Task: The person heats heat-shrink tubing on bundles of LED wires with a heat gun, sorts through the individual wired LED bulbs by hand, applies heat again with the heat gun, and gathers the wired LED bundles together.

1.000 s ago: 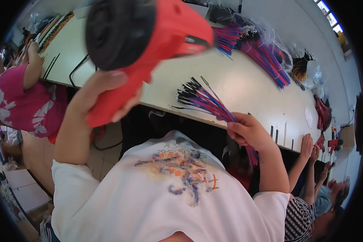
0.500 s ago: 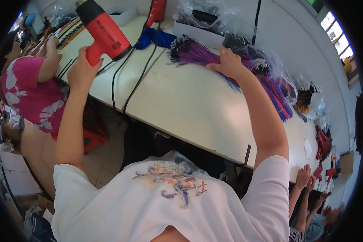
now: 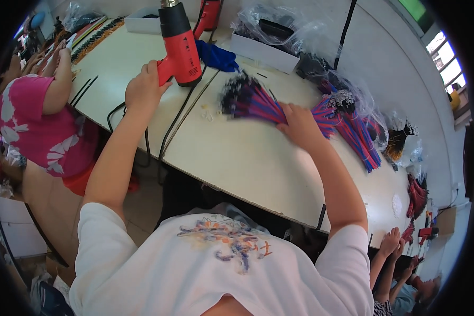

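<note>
My left hand [image 3: 142,92] is wrapped round the handle of a red and black heat gun [image 3: 183,55], held upright over the far side of the table with its metal nozzle pointing away from me. My right hand [image 3: 301,126] is closed over a bundle of thin red and blue wires [image 3: 258,102] on the white tabletop. The bundle's black-tipped ends fan out to the left and look smeared by motion. Beneath the palm, some of the wires are hidden. A second wire bundle [image 3: 357,131] lies just right of that hand.
A blue cloth [image 3: 218,57] and another red heat gun [image 3: 210,16] are behind the tool. A white box [image 3: 263,50] holds plastic bags. Black cables [image 3: 176,124] hang over the table edge [image 3: 237,197]. Co-workers sit at left [image 3: 37,121] and far right [image 3: 389,247].
The heat gun has moved right and turned more upright in my left hand. My right hand has come nearer and closed on the wire bundle, whose black ends have shifted toward me.
</note>
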Tool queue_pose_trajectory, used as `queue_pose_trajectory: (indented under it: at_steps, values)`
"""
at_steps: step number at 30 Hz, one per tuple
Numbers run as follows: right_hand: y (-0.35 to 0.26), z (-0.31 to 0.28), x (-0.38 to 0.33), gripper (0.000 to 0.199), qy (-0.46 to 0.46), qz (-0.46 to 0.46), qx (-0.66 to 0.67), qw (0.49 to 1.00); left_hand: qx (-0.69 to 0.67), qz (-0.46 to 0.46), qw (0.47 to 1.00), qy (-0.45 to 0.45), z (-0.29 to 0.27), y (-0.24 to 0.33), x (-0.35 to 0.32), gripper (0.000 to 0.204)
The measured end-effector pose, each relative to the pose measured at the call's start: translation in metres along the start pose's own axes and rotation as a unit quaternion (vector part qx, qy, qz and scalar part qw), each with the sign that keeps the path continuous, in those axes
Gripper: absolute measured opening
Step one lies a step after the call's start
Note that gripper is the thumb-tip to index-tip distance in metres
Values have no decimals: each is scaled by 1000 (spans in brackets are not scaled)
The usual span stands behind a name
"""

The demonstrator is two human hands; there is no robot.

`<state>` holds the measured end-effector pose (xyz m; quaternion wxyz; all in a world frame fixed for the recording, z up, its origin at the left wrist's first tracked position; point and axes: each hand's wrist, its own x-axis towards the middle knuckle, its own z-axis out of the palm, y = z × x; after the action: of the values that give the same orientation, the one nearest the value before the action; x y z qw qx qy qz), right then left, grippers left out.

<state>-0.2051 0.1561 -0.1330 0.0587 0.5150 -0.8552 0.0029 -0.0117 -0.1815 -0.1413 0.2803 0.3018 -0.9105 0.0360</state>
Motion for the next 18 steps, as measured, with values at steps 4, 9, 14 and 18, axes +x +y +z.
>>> queue_pose_trajectory:
  at_steps: [4,9,14,18]
  values:
    - [-29,-17,-58,61,-6,-45,71,996,40,52,998,8,12,11,8,60]
    - [-53,-26,-100,64,-1,-63,111,992,63,100,992,50,24,21,5,63]
    - [-69,-15,-124,61,70,21,102,992,53,99,991,70,20,20,-2,65]
    - [-68,-7,-133,50,93,65,76,991,-68,172,964,193,-5,40,-29,55]
